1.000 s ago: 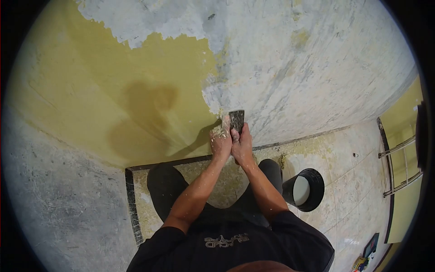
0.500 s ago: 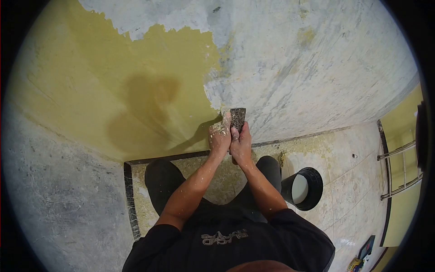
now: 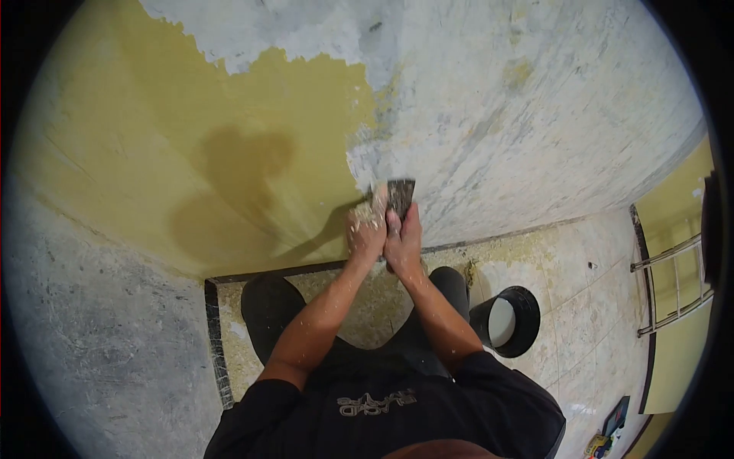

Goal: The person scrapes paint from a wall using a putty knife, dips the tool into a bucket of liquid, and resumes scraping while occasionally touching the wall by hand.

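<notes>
Low against the wall, my right hand [image 3: 404, 239] is closed around a scraper [image 3: 401, 197] with a wide, dirty metal blade pointing up the wall. My left hand [image 3: 367, 232] presses against the blade's left side, its fingers partly hidden. Pale paint flakes cling to that hand, and specks dot both forearms. The blade is near the ragged border between yellow paint [image 3: 298, 115] and the bare grey-white wall [image 3: 489, 145]. The scraper's handle is mostly covered by my hands.
A black bucket [image 3: 527, 325] of whitish liquid stands on the floor right of my knee. Paint scraps litter the floor [image 3: 527, 249] along the dark skirting. At the far right are metal rails [image 3: 673, 317] and a few small items [image 3: 600, 444]. A grey wall [image 3: 115, 321] is at left.
Both hands and the scraper have shifted only slightly, and the blade's angle differs a little. The whole view has moved a bit.
</notes>
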